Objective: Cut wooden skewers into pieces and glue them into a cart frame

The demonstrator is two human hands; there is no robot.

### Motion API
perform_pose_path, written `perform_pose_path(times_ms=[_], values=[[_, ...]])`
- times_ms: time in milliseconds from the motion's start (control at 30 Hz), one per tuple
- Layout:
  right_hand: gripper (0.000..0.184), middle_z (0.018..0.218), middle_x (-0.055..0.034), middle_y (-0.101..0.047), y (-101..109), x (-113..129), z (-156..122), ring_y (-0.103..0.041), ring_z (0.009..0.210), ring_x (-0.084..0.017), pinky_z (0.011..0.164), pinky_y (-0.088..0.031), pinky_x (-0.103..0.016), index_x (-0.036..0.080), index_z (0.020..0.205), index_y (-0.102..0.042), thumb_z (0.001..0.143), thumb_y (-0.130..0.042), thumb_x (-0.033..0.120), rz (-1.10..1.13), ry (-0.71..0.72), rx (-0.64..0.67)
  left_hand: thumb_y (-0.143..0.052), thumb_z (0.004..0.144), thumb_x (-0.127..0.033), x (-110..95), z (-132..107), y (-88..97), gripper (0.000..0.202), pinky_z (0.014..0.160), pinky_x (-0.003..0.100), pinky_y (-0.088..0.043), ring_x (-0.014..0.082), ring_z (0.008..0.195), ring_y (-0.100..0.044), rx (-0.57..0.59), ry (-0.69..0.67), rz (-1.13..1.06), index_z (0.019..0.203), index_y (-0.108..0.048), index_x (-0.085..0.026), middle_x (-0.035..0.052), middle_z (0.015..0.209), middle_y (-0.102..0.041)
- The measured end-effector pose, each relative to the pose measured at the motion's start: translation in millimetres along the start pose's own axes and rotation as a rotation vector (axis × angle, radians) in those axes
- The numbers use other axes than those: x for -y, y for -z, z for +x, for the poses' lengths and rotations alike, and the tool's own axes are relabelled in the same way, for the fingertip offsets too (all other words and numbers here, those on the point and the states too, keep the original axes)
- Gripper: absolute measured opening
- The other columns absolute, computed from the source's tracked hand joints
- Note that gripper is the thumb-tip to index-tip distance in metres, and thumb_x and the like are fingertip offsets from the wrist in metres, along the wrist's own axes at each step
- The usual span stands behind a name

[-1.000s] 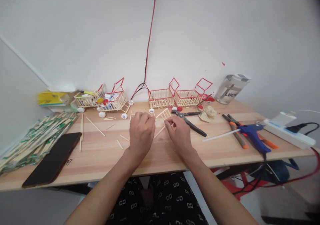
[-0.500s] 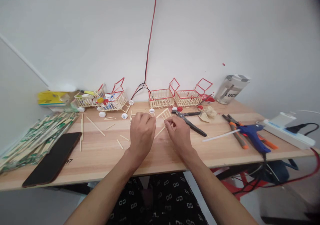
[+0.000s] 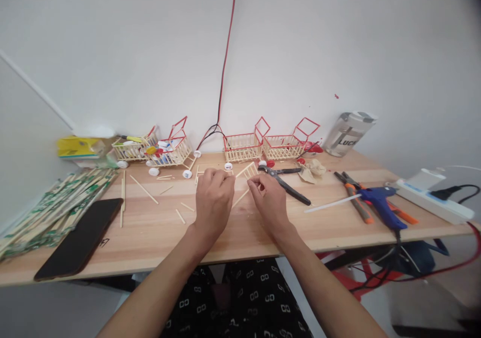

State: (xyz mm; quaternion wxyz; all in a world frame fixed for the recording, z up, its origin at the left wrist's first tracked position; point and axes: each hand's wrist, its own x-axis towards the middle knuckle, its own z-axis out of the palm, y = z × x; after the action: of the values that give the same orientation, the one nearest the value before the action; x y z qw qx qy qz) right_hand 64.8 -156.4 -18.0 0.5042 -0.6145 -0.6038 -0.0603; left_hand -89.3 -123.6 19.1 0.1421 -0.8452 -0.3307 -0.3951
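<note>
A small ladder-like frame of thin wooden sticks (image 3: pixel 246 171) shows between my hands, tilted up to the right. My right hand (image 3: pixel 269 195) is closed, thumb and forefinger pinched at the frame's lower right side. Closed beside its left end is my left hand (image 3: pixel 214 195), knuckles up; its fingertips and whatever they grip are hidden. A loose-looking stick (image 3: pixel 240 198) slants between the two hands, close above the tabletop. Behind my left hand, another small stick piece (image 3: pixel 199 173) is partly covered. Black-handled cutters (image 3: pixel 287 185) lie just beyond my right hand.
Miniature stick shopping carts (image 3: pixel 242 147) line the wall. At left are wrapped chopsticks (image 3: pixel 63 207), a phone (image 3: pixel 80 240) and cut sticks (image 3: pixel 145 189). At right sit a blue glue gun (image 3: pixel 381 202), pliers (image 3: pixel 355 197), a power strip (image 3: pixel 436 200) and a jar (image 3: pixel 349 133).
</note>
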Motion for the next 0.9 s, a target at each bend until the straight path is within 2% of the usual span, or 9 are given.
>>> perform_pose_path(times_ms=[900], values=[[0.009,0.078,-0.0029,-0.064,-1.4,1.2,0.3,-0.054,0.071,-0.017,0.071,-0.041,-0.03,0.02,0.08,-0.059,0.088,-0.055,0.023,0.003,-0.001,0.003,-0.048,0.092,-0.016,-0.6,1.2,2.3,0.02,0.076,0.037,-0.042,0.022,0.084,-0.049,0.001,-0.002,0.004,0.081,-0.064,-0.015,0.0075,0.084,-0.062]])
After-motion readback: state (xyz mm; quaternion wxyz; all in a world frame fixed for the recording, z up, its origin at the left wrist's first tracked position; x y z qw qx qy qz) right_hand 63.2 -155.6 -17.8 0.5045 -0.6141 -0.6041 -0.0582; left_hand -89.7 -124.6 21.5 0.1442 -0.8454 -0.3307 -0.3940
